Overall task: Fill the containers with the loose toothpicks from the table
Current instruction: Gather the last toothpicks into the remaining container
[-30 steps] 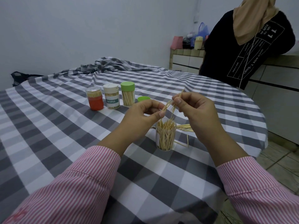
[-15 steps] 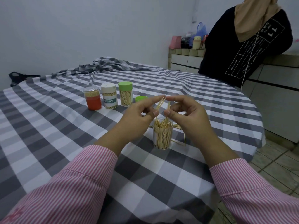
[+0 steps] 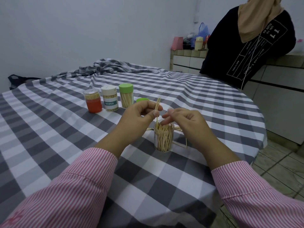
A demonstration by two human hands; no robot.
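Four toothpick containers stand on your checked worktop (image 3: 69, 140): an orange-based jar (image 3: 93, 102), a white-capped one labelled TOOTHPICK (image 3: 110, 100) and a green-capped one (image 3: 126, 95) in a row, all lidded, and an open clear container (image 3: 163, 137) just in front of your hands. Your left hand (image 3: 139, 119) pinches a small bunch of toothpicks (image 3: 157, 107) upright above the open container. Your right hand (image 3: 184, 120) hangs over its mouth, fingers loosely curled and holding nothing. Loose toothpicks (image 3: 180, 142) lie beside the container, and a green lid (image 3: 142, 100) sits behind your left hand.
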